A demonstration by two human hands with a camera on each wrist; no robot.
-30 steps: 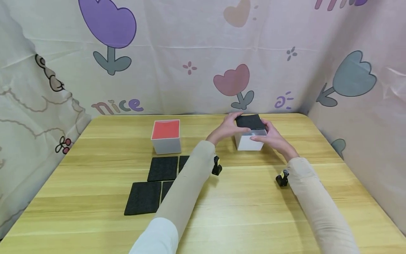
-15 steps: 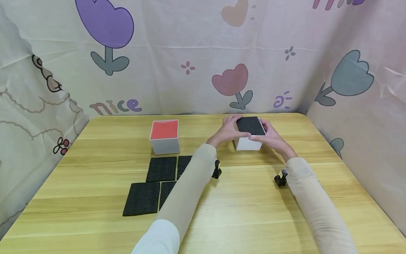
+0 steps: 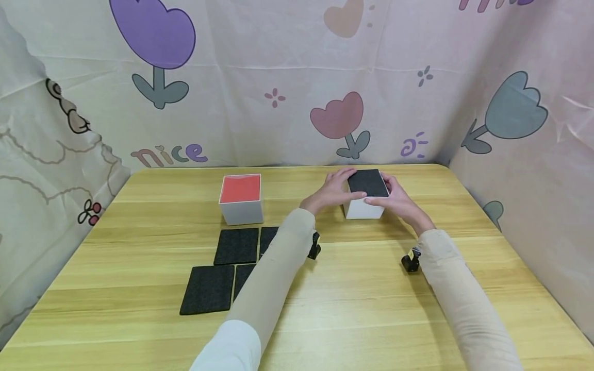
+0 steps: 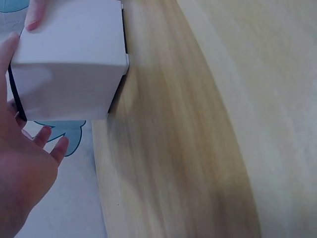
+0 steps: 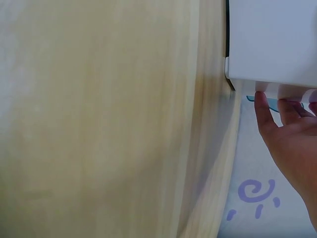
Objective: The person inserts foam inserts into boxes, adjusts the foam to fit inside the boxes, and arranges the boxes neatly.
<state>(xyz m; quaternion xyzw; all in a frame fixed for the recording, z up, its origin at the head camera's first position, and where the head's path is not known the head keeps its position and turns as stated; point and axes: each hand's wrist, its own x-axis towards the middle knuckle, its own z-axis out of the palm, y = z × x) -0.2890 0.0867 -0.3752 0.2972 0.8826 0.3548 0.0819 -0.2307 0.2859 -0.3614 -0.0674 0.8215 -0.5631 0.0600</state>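
In the head view a white box [image 3: 364, 210] stands at the back right of the table, with a thin black square pad [image 3: 368, 182] lying flat over its top. My left hand [image 3: 335, 191] spans the pad's left side, thumb at the front edge and fingers at the back. With my right hand [image 3: 398, 200] I grip the box's right side, thumb near the front rim. The left wrist view shows the white box [image 4: 74, 44] side-on, some left fingers reaching beyond it. In the right wrist view, right fingertips [image 5: 260, 97] rest against the box wall.
A second white box [image 3: 242, 213] with a red top surface [image 3: 240, 189] stands to the left. Several black square pads [image 3: 207, 289] lie in front of it, partly covered by the left sleeve [image 3: 274, 278]. A patterned cloth [image 3: 260, 41] hangs behind the table.
The black pad, earlier set back with the box's front part uncovered, has come down and forward to cover the top. Both hands stay around the box; the last half second brings little motion.
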